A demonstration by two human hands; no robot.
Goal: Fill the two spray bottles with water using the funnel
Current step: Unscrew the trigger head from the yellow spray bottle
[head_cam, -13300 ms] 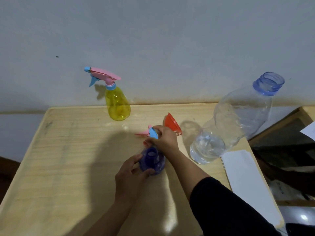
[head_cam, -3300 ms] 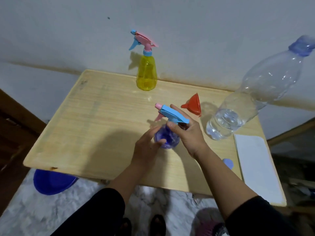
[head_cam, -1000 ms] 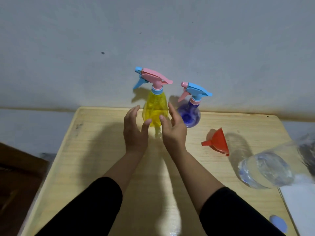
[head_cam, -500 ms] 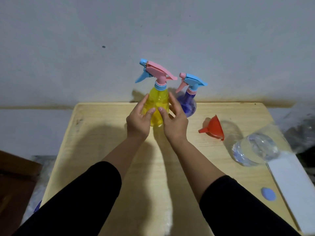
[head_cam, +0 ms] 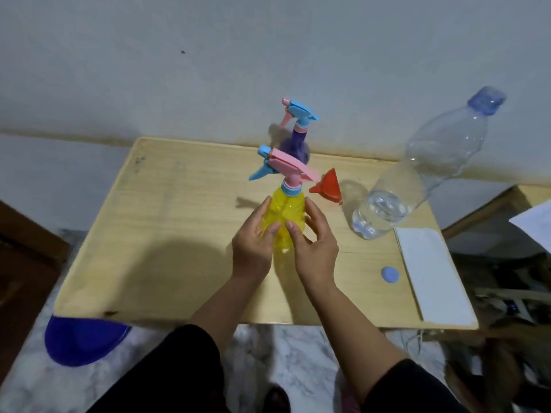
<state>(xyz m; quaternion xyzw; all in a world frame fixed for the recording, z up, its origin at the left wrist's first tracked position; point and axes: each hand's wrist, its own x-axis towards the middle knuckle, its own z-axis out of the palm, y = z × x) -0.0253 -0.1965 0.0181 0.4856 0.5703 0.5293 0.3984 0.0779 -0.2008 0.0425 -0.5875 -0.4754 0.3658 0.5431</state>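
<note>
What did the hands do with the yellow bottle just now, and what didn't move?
Both hands, left hand and right hand, took hold of the yellow spray bottle at the back by the wall and brought it forward to the middle of the table. The purple spray bottle stayed at the back, with the red funnel, water bottle and blue cap where they were.

Funnel (head_cam: 328,188) lies between front spray bottle (head_cam: 284,214) and water bottle (head_cam: 417,177).
</note>
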